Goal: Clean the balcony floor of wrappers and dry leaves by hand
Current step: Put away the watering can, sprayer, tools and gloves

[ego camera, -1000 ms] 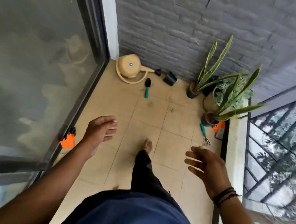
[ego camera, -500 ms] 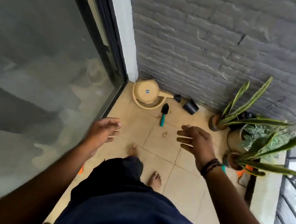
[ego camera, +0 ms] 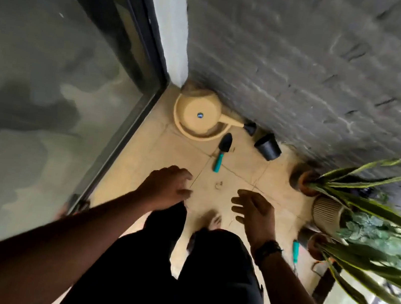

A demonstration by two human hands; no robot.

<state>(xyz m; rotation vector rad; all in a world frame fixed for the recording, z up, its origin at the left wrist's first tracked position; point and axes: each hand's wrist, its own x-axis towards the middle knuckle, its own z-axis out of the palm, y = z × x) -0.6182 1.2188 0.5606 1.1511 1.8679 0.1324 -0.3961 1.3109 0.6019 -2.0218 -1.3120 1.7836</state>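
Note:
A small curled dry leaf [ego camera: 219,185] lies on the beige tiled balcony floor [ego camera: 239,163], between and just beyond my two hands. My left hand [ego camera: 166,189] hovers above the floor to the leaf's left, fingers loosely spread and holding nothing. My right hand [ego camera: 254,213] hangs to the leaf's right, fingers relaxed and empty, a dark band at its wrist. More tiny scraps [ego camera: 232,149] sit by the trowel. My legs and a bare foot [ego camera: 212,220] show below the hands. The picture is blurred by motion.
A beige watering can [ego camera: 199,116] stands in the corner by the glass door [ego camera: 48,75] and grey brick wall [ego camera: 315,51]. A teal-handled trowel [ego camera: 221,151], a tipped black pot [ego camera: 268,147], potted plants [ego camera: 338,205] and a teal hand rake [ego camera: 295,251] line the right side.
I have walked toward the corner; the watering can and trowel are closer. Both hands have come nearer together, over the floor ahead of my feet.

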